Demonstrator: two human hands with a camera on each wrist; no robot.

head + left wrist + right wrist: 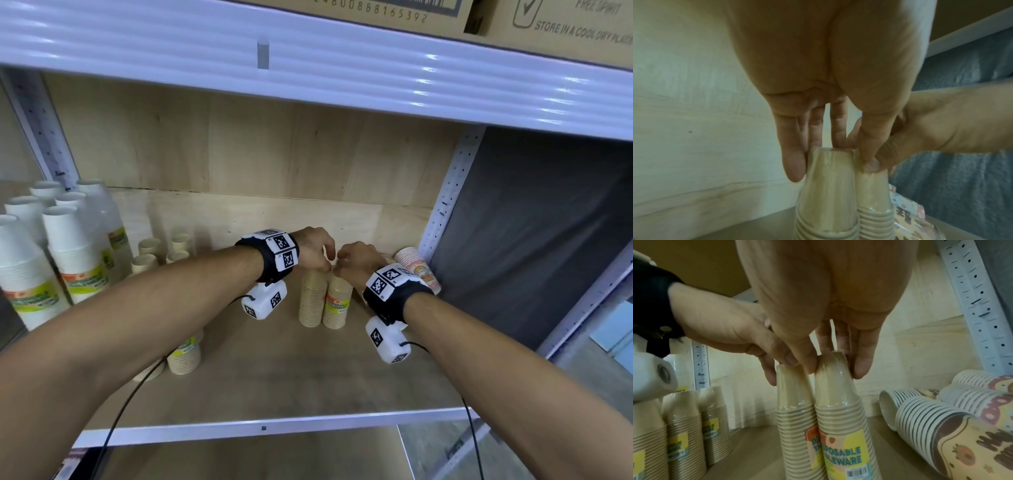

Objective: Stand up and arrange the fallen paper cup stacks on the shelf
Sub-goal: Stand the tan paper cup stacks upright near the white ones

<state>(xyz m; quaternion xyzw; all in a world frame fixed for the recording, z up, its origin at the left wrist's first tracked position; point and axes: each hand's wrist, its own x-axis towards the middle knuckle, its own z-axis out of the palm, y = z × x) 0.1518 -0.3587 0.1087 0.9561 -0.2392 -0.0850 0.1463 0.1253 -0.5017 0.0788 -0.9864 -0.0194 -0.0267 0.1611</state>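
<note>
Two plastic-wrapped beige paper cup stacks stand upright side by side in the middle of the wooden shelf (260,387). My left hand (320,262) (830,155) grips the top of the left beige stack (312,298) (826,194) (795,410) with fingers curled round it. My right hand (342,270) (833,368) pinches the top of the right beige stack (338,303) (840,415) (873,199) between thumb and fingers. The two stacks touch each other. Patterned cup stacks (419,272) (937,428) lie on their sides at the right end of the shelf.
Upright white cup stacks (73,253) fill the shelf's left end. More beige stacks (186,356) (682,426) stand under my left forearm and further back (150,248). A perforated metal post (452,195) bounds the right side. Cardboard boxes (565,24) sit on the shelf above.
</note>
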